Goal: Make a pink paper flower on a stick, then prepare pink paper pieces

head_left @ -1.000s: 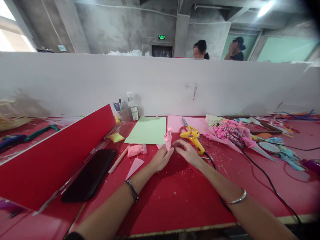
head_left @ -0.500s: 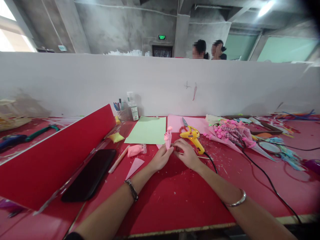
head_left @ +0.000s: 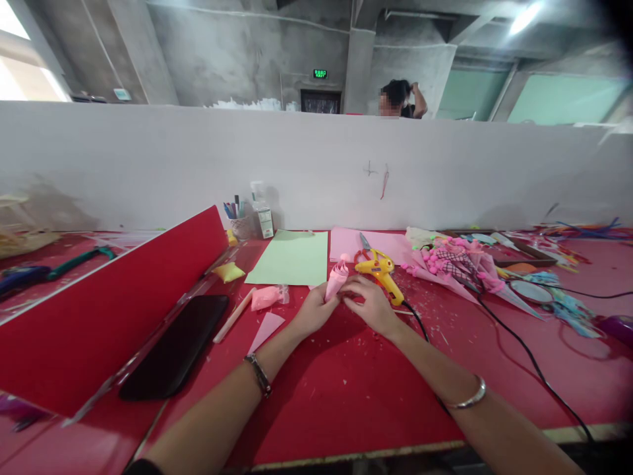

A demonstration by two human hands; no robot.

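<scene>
Pink cone (head_left: 335,284) pinched low in left grip (head_left: 315,311), right grip (head_left: 370,305) just beside, hold unclear

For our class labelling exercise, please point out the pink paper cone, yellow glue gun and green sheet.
Pink paper cone (head_left: 336,282): head view, its rolled side.
Yellow glue gun (head_left: 386,271): head view, body above handle.
Green sheet (head_left: 289,258): head view, middle of its surface.

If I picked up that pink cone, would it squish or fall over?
The pink cone would probably be light and easy to squash, because it looks like thin rolled paper. Stood on its narrow end, it would likely tip, since it tapers down into the left hand. Its curly top looks delicate, so it might bend if bumped.
</scene>
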